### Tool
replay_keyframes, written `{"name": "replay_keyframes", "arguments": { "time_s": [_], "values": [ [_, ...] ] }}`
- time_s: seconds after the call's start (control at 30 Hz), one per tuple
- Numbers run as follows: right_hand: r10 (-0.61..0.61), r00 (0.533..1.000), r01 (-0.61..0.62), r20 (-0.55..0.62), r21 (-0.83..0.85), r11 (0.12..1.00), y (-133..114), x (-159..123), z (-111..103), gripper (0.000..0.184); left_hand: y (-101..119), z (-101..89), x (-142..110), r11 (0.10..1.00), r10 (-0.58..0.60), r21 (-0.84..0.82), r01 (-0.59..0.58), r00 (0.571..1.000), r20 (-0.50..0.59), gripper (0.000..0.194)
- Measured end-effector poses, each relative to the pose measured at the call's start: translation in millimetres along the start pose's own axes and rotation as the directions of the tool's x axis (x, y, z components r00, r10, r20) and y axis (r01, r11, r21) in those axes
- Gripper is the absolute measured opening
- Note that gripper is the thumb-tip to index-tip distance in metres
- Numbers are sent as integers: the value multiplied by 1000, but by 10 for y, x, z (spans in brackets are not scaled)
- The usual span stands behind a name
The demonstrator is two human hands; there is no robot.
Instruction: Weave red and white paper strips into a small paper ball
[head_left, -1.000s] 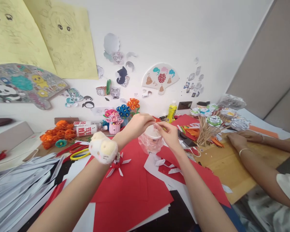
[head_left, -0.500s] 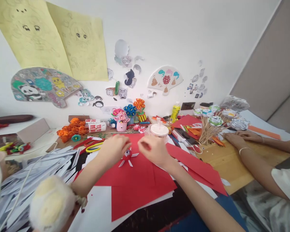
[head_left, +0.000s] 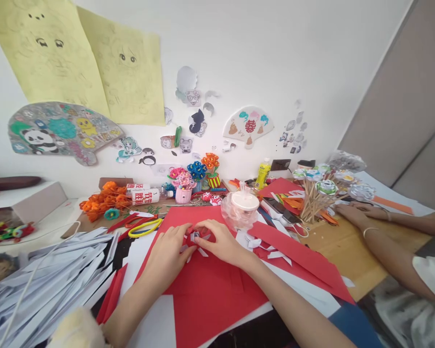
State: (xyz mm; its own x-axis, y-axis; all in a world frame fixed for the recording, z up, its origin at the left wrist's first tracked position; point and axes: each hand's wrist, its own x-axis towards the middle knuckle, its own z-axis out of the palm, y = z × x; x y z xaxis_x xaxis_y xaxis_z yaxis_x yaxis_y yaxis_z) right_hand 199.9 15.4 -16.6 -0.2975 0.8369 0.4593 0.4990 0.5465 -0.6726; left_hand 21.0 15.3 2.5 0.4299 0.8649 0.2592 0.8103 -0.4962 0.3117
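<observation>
Both hands meet over a small red-and-white folded paper piece (head_left: 195, 236), which has white strip ends sticking out beneath. My left hand (head_left: 172, 245) closes on it from the left, thumb at its lower edge. From the right, my right hand (head_left: 217, 240) pinches its top and side with curled fingers. The fingers cover much of the piece. Under it lies a large red paper sheet (head_left: 206, 290), on top of white sheets (head_left: 154, 316). A fluffy white-and-yellow thing (head_left: 78, 328) is by my left wrist.
White paper strips (head_left: 58, 275) heap at left, near yellow-handled scissors (head_left: 145, 228). Behind my hands stand a lidded cup (head_left: 244, 205) and small flower pots (head_left: 183, 193). At right, paper flowers on sticks (head_left: 313, 198) stand near another person's hands (head_left: 351, 212).
My hands were raised and apart above the paper piece, fingers curled. Now they have come down and together onto it. Small white paper bits by the cup have come into sight.
</observation>
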Motion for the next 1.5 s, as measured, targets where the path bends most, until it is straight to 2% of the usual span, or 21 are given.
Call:
{"name": "replay_keyframes", "arguments": {
  "time_s": [0.23,0.4,0.53,0.7,0.87,1.03,1.2,1.37,1.5],
  "values": [
    [28,999,-29,38,20,999,43,-7,-14,25,-85,135,-6,991,-31,-135,16,993,-111,39],
    [51,997,-54,51,72,996,62,-11,-28,27,-161,89,7,991,-4,-136,-11,994,-110,35],
    [81,996,-86,39,154,984,99,-6,-49,26,-204,97,12,972,-25,-235,-10,989,-145,36],
    [132,988,-143,84,151,978,174,-2,-93,23,-178,128,-11,961,-7,-272,-41,985,-174,38],
    [120,985,-142,126,185,972,177,-14,-121,27,-160,129,-30,958,-15,-285,-35,985,-172,34],
    [103,991,-111,88,87,990,199,-33,-104,34,-194,158,-38,957,-7,-288,-36,989,-145,35],
    [91,994,-94,56,55,994,225,-12,-86,31,-223,94,-63,967,43,-247,-57,997,-60,47],
    [77,997,-77,3,17,997,235,-6,-82,29,-169,39,-82,976,45,-214,-47,999,-16,43],
    [63,997,-65,-45,-44,997,280,-14,-81,27,-157,-36,-106,987,31,-157,-20,997,66,62]
  ]
}}
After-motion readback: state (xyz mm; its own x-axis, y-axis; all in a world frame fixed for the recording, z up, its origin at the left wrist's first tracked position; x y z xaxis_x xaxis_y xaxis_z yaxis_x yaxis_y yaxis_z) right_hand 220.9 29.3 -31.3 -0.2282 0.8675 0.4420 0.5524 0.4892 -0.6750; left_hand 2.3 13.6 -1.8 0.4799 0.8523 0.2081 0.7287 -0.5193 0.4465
